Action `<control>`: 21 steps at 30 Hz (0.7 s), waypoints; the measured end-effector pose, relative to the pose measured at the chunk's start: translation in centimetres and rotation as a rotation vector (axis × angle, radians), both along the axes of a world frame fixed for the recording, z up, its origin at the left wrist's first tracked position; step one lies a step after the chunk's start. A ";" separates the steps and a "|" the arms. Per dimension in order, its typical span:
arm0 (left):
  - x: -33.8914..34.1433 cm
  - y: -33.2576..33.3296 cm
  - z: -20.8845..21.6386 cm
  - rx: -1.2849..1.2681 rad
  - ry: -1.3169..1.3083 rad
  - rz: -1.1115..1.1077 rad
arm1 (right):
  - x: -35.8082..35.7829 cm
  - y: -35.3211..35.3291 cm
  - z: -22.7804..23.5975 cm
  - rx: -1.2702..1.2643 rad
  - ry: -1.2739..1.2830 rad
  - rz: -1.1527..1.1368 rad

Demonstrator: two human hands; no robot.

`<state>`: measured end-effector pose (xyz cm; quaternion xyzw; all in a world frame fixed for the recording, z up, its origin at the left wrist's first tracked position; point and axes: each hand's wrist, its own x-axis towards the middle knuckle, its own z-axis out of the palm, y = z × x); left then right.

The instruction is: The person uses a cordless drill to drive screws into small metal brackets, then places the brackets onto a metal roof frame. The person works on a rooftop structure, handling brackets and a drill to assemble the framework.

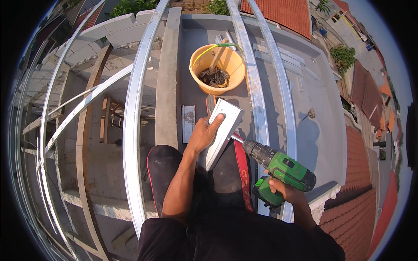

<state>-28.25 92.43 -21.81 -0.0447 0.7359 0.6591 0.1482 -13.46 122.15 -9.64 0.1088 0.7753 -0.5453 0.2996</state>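
My left hand grips a short piece of silvery metal channel, thumb on its upper face, and holds it slanted above my legs. In my right hand is a green and black cordless drill, the fingers wrapped round its handle. A shiny socket bit in the chuck points at the channel's right side; its tip is at or very near the metal, and I cannot tell if it touches. A small screw may sit at the tip, too small to make out.
A yellow bucket with a hammer handle and small metal pieces stands ahead. Long metal channels run lengthwise on both sides. A concrete beam lies left of the grey slab; beyond it is a drop into an unfinished room.
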 end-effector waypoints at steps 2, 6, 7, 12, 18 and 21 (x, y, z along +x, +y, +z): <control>0.5 -0.7 0.1 0.071 -0.084 0.050 | 1.3 -0.9 -0.7 0.023 0.146 0.059; 0.2 -0.4 -0.5 0.024 -0.064 0.035 | 0.4 -3.2 0.2 0.189 0.374 0.236; 0.1 -0.4 -0.6 0.013 -0.058 0.030 | 0.6 -3.3 0.0 0.219 0.396 0.245; -0.1 -0.5 -0.7 -0.025 -0.061 0.012 | 0.9 -2.9 -1.1 0.147 0.276 0.098; 0.1 -0.6 0.0 0.019 -0.094 0.013 | 0.9 -2.1 -1.8 0.311 0.580 0.266; -0.1 -0.8 0.1 0.033 -0.125 -0.008 | 1.1 -1.6 -2.5 0.423 0.719 0.349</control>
